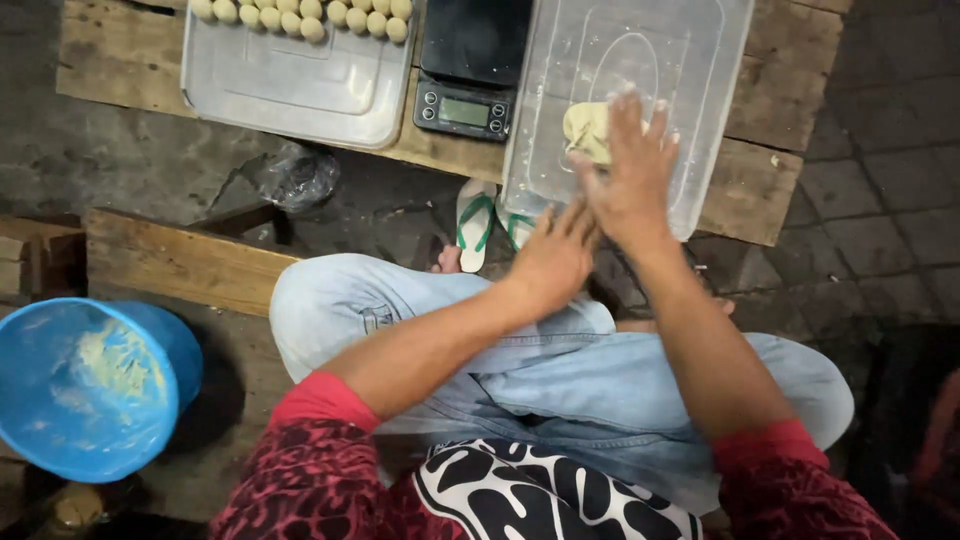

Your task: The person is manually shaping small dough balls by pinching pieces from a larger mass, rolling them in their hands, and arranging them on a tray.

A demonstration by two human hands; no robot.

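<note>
Dough lump at one o'clock on clear plastic lid, pressed under flat, spread-fingered right hand; left hand loosely open, empty; uneven pressure risks tearing, sticking.

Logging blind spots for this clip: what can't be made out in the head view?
- Dough piece: mostly covered by the right hand.
- Left hand fingertips: tucked under the right hand.
- Dough balls on the tray lid: cut off at top edge.
- Scale readout: too small.
</note>
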